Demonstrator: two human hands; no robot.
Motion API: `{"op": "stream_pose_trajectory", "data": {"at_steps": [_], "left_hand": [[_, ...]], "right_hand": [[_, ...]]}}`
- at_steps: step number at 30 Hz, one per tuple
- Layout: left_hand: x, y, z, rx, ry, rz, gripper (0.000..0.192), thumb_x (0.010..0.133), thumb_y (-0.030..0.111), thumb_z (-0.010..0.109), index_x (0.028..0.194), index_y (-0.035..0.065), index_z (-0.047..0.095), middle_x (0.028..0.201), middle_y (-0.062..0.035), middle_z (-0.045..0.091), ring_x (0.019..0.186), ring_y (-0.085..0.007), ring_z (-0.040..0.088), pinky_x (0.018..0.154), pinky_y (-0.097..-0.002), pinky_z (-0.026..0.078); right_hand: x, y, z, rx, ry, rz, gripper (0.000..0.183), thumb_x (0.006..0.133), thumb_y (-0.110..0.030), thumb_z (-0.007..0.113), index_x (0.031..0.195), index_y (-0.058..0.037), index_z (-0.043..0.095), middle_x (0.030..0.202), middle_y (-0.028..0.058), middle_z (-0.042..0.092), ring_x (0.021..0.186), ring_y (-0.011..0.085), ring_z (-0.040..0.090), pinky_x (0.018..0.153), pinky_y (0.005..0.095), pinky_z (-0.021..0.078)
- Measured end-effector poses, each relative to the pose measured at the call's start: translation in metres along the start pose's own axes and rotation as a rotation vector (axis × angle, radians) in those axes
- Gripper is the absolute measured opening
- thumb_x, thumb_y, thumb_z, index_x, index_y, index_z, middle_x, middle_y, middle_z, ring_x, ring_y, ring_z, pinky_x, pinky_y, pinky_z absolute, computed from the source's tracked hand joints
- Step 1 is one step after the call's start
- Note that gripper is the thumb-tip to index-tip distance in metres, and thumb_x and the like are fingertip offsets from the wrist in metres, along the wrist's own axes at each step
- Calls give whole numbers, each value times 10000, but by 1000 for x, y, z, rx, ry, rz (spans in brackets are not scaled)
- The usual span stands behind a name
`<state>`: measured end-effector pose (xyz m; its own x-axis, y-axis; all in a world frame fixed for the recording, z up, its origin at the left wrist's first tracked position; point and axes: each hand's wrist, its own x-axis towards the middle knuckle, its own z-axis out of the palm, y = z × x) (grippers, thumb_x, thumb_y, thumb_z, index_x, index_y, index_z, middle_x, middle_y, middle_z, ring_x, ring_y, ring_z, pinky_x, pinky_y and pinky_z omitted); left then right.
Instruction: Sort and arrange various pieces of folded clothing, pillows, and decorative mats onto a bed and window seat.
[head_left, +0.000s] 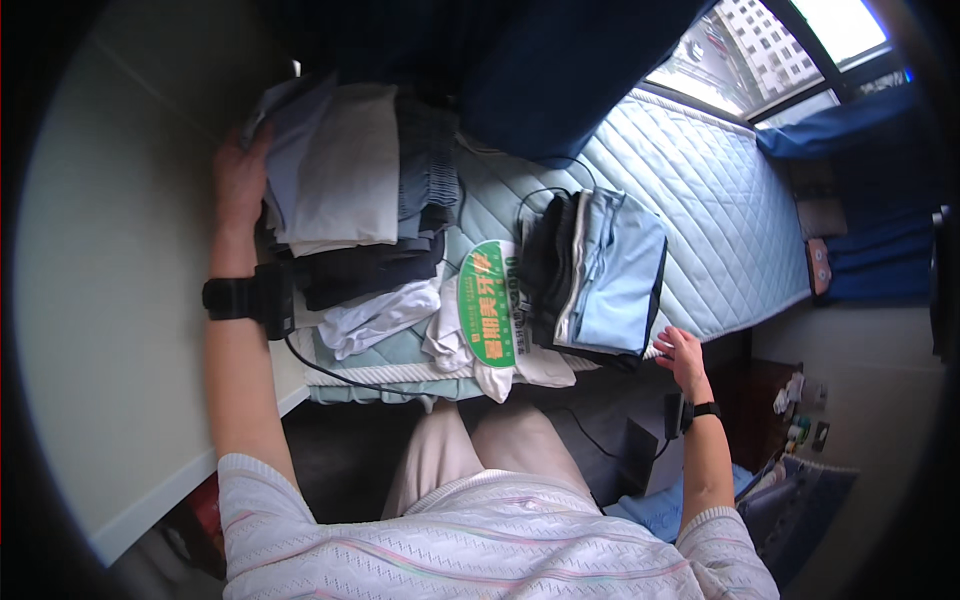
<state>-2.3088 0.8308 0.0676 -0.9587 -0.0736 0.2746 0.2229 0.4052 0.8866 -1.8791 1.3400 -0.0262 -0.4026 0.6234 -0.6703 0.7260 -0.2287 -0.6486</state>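
My left hand (241, 180) is at the far left edge of a stack of folded clothes, with the edge of a grey-blue garment (296, 150) between thumb and fingers. Beside that garment lie a light grey folded one (349, 165) and dark grey-blue bottoms with an elastic waistband (427, 161). My right hand (681, 354), fingers apart and holding nothing, is just off the near right corner of a second stack. A light blue folded garment (622, 270) tops that stack, with black folded clothes (547, 262) along its left side.
Both stacks rest on a pale blue quilted mattress (697, 202). Between them lies a green oval card (486, 307) bearing writing, near crumpled white socks (382, 319). A wall (127, 300) borders the left. Dark blue curtains (540, 75) hang ahead; a cable (352, 382) trails from my left wrist device.
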Motion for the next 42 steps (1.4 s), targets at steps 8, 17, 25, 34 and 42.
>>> {"op": "stream_pose_trajectory", "data": {"at_steps": [8, 17, 25, 34, 42], "left_hand": [[-32, 107, 73, -105, -362, 147, 268, 832, 79, 589, 1093, 20, 585, 920, -39, 630, 823, -71, 538, 762, -221, 425], [-212, 179, 253, 135, -445, 683, 378, 682, 0, 512, 1053, 30, 581, 893, -117, 590, 718, -260, 580, 642, -333, 488], [-338, 108, 310, 80, -1104, 336, 431, 692, 158, 640, 1103, 81, 535, 1014, -128, 518, 961, -301, 518, 797, -392, 454], [-159, 24, 144, 1005, -340, 385, 695, 578, 170, 730, 1220, 160, 462, 1273, -113, 379, 1192, -321, 342, 921, -458, 321], [-117, -32, 92, 937, -275, 422, 650, 586, -44, 556, 1173, 231, 510, 1290, -4, 443, 1109, -311, 461, 921, -364, 418]], "right_hand": [[17, 1, -8, 16, 1, 41, 450, 853, -327, 539, 1183, -27, 474, 1084, 90, 574, 924, 198, 593, 666, 309, 466], [55, 6, -40, -24, -133, 62, 461, 854, -338, 540, 1187, -27, 466, 1078, 93, 574, 923, 193, 592, 643, 306, 473], [97, 18, -38, -90, -187, 68, 583, 839, -399, 555, 1271, -45, 385, 1148, 88, 524, 1004, 184, 529, 683, 333, 453], [112, 22, -16, -24, -286, 62, 585, 826, -459, 552, 1258, -86, 427, 978, -15, 526, 809, 110, 467, 655, 310, 428], [107, 14, -1, 21, -302, 89, 401, 846, -474, 520, 1059, -134, 516, 853, -26, 526, 770, 113, 472, 669, 369, 417]]}}
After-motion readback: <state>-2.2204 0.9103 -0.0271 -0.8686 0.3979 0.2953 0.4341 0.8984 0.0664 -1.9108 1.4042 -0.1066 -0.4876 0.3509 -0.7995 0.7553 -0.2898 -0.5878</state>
